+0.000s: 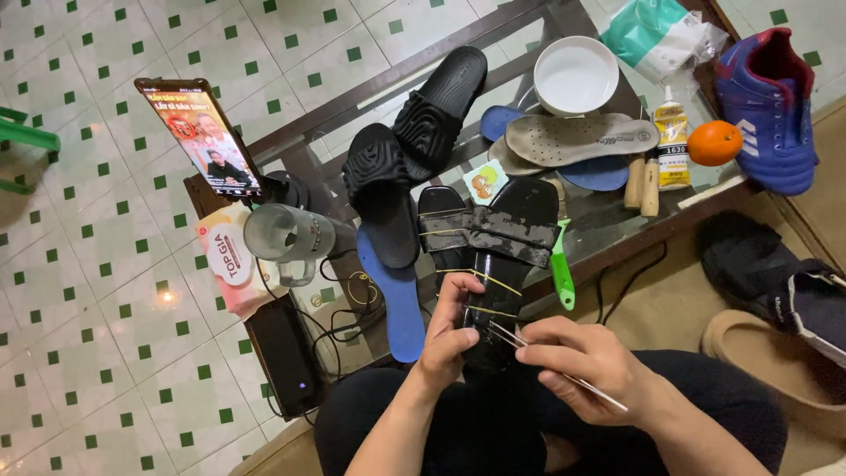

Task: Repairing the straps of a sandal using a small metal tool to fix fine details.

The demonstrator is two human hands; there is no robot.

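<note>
My left hand (449,339) is clamped round the heel of the black sandal (498,264), propped on the glass table (608,220) edge over my lap. My right hand (582,357) pinches a taut rubber band (507,335) stretched across it.

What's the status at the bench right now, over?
Left hand grips black sandal by its heel end. Right hand pulls a rubber band taut off it. Green brush lies alongside, not blocking.

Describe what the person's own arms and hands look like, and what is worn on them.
Both forearms are bare: no sleeves show, and no gloves. The left hand and right hand show no ring, watch or bracelet that can be seen. Dark trousers cover the lap beneath them.
</note>
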